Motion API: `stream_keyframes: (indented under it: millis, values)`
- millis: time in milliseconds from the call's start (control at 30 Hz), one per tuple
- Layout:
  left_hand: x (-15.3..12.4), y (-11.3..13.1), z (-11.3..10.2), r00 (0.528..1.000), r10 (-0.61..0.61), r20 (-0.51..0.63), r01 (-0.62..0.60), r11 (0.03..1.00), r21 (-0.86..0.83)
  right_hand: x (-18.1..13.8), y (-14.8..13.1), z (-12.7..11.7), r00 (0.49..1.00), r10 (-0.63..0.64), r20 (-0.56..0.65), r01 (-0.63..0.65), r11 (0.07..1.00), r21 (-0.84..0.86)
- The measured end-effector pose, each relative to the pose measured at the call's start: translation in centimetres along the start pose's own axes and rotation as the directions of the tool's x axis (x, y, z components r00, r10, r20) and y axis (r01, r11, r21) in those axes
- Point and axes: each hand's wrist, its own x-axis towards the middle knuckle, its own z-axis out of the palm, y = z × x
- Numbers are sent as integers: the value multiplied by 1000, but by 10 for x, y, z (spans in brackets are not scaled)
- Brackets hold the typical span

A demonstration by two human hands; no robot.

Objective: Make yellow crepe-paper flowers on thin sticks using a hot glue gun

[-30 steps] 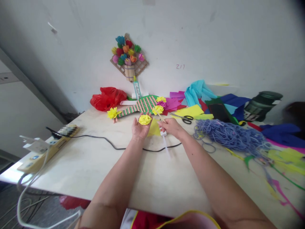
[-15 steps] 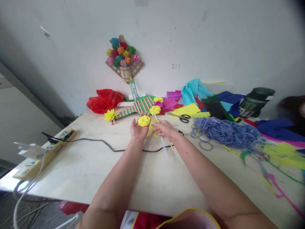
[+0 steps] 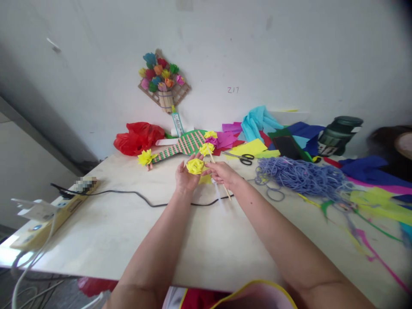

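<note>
A crumpled yellow paper flower [image 3: 195,166] rests in my left hand [image 3: 186,182], palm up, with the fingers around its far side. My right hand [image 3: 223,174] pinches a thin wooden stick [image 3: 227,192], which slants past the fingers beside the flower. Below this hand is a blurred, translucent strip [image 3: 220,199]; I cannot tell whether it is held. A piece of yellow paper [image 3: 205,179] lies behind the hands. Just beyond them is a green, guitar-shaped craft [image 3: 189,143] with pale strips and paper flowers.
Black-handled scissors [image 3: 247,159] lie by coloured paper sheets [image 3: 247,148]. To the right is a tangled heap of blue-violet cord [image 3: 302,176]. A power strip [image 3: 48,223] sits at left, with a black cable [image 3: 128,192] crossing the table. A dark jar [image 3: 339,135] stands at the back.
The whole view has shifted slightly, so the surroundings appear further left. The flower is turned a little more toward me, and the right fingers are slightly closer to it.
</note>
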Motion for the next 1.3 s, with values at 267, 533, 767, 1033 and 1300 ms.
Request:
stream_keyframes:
  millis: [267,533,767,1033,1300]
  values:
    - [0,-4,4,989,-146,-30,148,985,88,-1,-5,-8,995,-76,-68,75,997,-8]
    - [-2,0,3,967,-249,-55,255,939,232,10,2,-19,961,-243,-134,213,955,-205]
    - [-1,1,7,981,-127,-148,161,956,245,10,-2,-27,876,-467,-119,272,684,-677]
    - [1,3,5,985,-11,-175,55,967,250,1,-14,-33,887,-461,-25,228,485,-844]
    - [5,3,1,984,96,-153,-48,955,293,-7,-22,-35,915,-403,25,210,420,-883]
